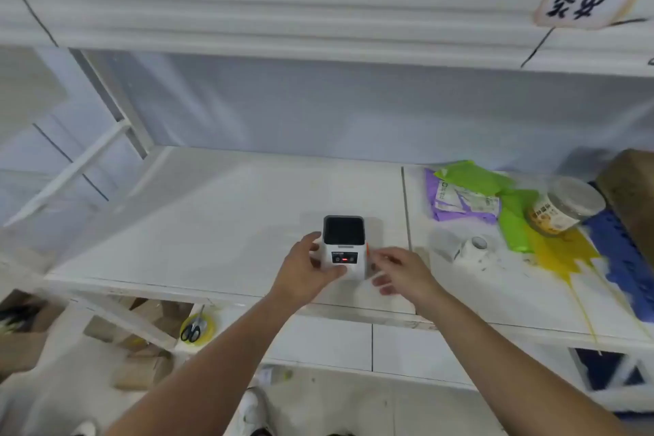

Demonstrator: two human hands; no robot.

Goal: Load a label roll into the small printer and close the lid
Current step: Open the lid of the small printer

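The small printer (344, 246) stands upright near the front edge of the white table (212, 223), its dark lid panel facing up and apparently shut, a red light showing on the front control strip; the left hand (307, 267) wraps its left side, thumb across the lower front corner and fingers behind, so this grip is closed on the body; the right hand (400, 269) hovers just beside the printer's right side near an orange tab, fingers loosely spread and blurred, holding nothing; the label roll (476, 248), a white roll lying on its side, rests on the table well to the right, near a clear jar (562, 207) and some green and purple packets (474, 191); the step in hand looks to be opening the lid, so the left hand would do best to brace the body low and firm against the table while the right finds the release at the side rather than prying the lid edge; keeping the printer square and away from the table's front edge should stop it tipping when the lid springs; only then is the roll worth fetching
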